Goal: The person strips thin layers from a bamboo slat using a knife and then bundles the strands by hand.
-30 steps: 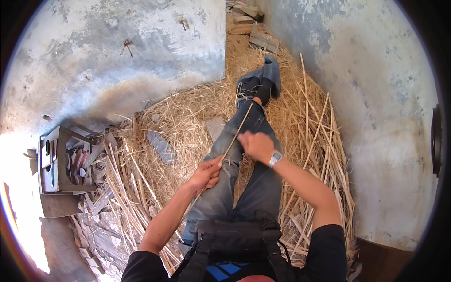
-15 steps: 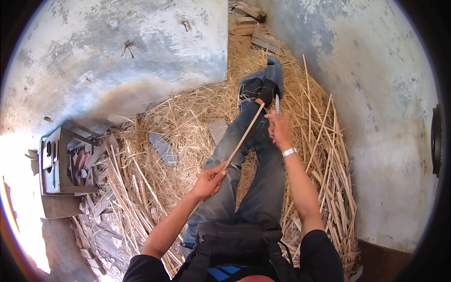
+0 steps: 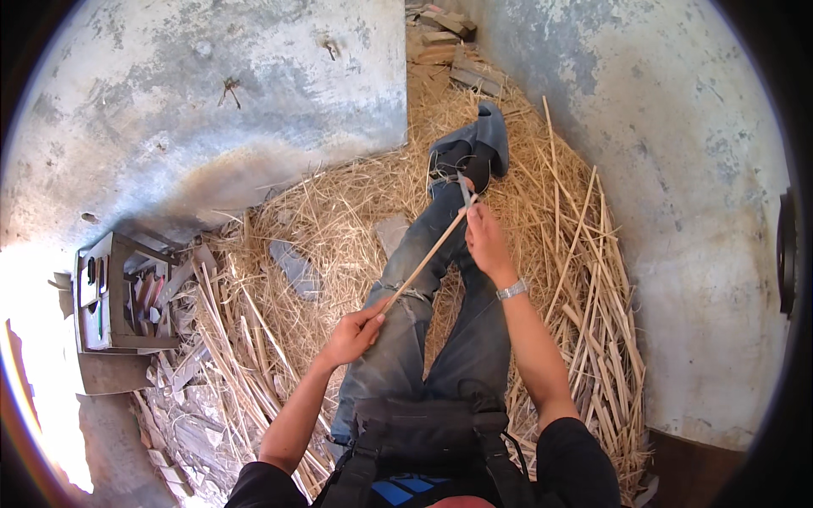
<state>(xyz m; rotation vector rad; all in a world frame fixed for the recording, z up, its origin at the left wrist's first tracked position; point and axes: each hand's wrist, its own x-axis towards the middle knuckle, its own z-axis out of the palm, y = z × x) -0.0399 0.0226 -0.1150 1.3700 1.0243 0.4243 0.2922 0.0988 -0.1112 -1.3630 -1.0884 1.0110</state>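
My left hand [image 3: 352, 337] is closed on the lower part of a thin, pale wooden stick [image 3: 429, 257], above my left thigh. The stick slants up and to the right across my jeans, and its far end lies by my right hand. In my right hand [image 3: 487, 241] is a knife, its grey blade [image 3: 464, 190] pointing away from me. The blade crosses the stick near the far end and seems to touch it. The knife's handle is hidden in my fingers. My legs [image 3: 474, 317] are stretched out in front of me over the straw.
Straw and shavings [image 3: 339, 203] cover the floor. Long sticks [image 3: 597, 339] are heaped along my right side, and more sticks [image 3: 233, 317] lie at left. A small wooden cabinet [image 3: 127, 292] stands against the left wall. A flat grey stone [image 3: 294, 269] rests in the straw. Wood blocks [image 3: 449, 38] lie far ahead.
My right hand has moved left, bringing the knife blade from beside the stick onto its far end. My left hand has shifted slightly left and up with the stick.
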